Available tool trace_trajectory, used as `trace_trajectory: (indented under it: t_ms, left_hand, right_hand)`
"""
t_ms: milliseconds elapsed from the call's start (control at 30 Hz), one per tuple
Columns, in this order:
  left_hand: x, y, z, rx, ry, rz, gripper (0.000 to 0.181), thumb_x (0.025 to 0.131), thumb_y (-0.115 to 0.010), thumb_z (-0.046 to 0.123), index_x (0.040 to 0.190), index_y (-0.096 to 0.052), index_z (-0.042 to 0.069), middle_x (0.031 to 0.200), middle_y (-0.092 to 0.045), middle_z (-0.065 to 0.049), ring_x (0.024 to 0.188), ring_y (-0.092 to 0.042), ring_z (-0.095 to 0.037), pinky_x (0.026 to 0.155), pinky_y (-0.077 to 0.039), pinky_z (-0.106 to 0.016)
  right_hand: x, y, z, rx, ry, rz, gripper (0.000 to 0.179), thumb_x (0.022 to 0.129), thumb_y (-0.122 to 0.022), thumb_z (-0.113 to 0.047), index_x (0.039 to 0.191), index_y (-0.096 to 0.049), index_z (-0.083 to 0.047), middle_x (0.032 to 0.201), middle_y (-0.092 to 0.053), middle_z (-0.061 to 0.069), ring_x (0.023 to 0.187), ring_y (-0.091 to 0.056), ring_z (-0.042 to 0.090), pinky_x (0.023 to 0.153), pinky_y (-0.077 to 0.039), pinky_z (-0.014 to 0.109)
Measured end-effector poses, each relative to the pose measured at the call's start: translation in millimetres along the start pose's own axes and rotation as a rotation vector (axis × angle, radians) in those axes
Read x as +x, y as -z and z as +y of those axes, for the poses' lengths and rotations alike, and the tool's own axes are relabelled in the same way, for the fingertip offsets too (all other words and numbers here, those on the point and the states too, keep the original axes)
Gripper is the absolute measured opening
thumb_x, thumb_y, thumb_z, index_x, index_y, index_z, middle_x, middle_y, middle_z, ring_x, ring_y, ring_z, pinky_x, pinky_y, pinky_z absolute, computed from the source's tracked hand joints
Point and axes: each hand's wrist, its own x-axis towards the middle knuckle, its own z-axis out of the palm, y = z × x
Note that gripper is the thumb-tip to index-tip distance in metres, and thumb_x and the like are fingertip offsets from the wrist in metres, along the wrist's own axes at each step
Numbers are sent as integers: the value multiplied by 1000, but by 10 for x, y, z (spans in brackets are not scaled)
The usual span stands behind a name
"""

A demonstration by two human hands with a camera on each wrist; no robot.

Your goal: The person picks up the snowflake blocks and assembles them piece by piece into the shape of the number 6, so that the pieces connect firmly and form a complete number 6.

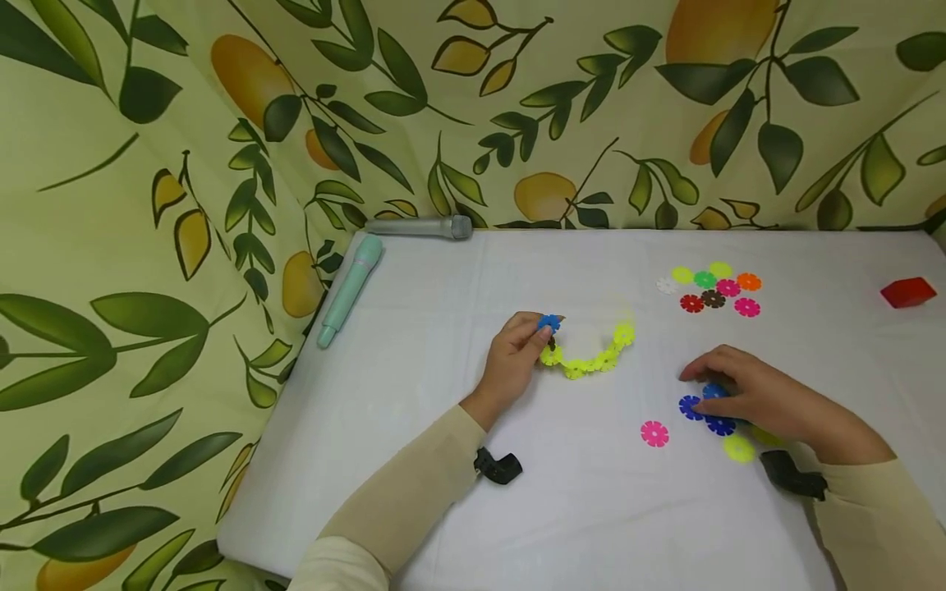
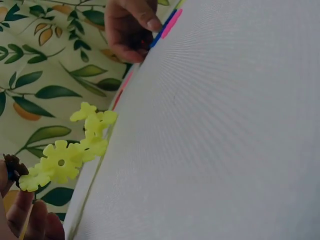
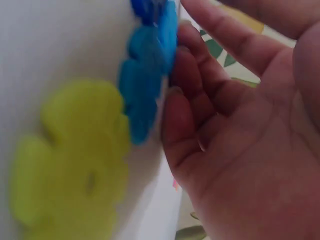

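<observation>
My left hand [image 1: 510, 361] pinches a light-blue notched disc [image 1: 548, 323] between thumb and fingers. Below it a dark brown disc [image 2: 17, 165] joins onto a curved chain of yellow flower-shaped discs [image 1: 590, 365], which reaches out to the right over the table. On the right, my right hand [image 1: 772, 402] is lowered over a small group of blue discs [image 1: 720, 426], its thumb touching one and the other fingers spread away from it. Partly under that hand lies a yellow disc [image 1: 739, 448], and a pink disc [image 1: 654, 433] lies to the left.
Several loose discs in mixed colours, among them an orange disc [image 1: 750, 281], lie at the back right. A red block [image 1: 908, 292] sits near the right edge. A green microphone [image 1: 351, 291] and a grey microphone [image 1: 421, 227] lie at the back left of the white table [image 1: 562, 509].
</observation>
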Motion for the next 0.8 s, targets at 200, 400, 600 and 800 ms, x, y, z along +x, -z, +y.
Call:
trace_trajectory:
  t_ms: [200,400,600,800]
  left_hand:
    - [12,2,-8,-74,-12,120,19,105,-70,-4,122,-76,-9,116,-76,-11,96,-68,-14,81,-57,-24]
    - [19,-11,3,-163,-11,144,18,107,-64,-6,120,-72,-16,117,-77,-23,104,-72,-15,88,-60,-30]
    - [2,-24,1,-144,-44,124,13,107,-63,-9,117,-68,-15,118,-75,-27,101,-73,-16,91,-60,-34]
    - [13,-27,-41,-80,-150,158,11,102,-71,-10,112,-74,-13,114,-71,-16,103,-69,-20,87,-58,-27]
  right_hand:
    - [-24,15,-26,-19,26,-42,41,85,-95,-10,120,-74,-7,120,-63,7,115,-60,34,87,-55,20]
    - [-10,-13,-55,-31,-8,-25,28,88,-93,-10,104,-70,-11,107,-63,1,104,-59,28,81,-55,24]
    - [3,-51,-134,-32,-54,92,13,97,-85,-11,102,-73,-12,96,-61,-1,90,-56,23,71,-53,25]
    - [41,-93,-280,57,-77,250,10,102,-80,-14,107,-75,-7,95,-67,3,85,-57,25,63,-51,25]
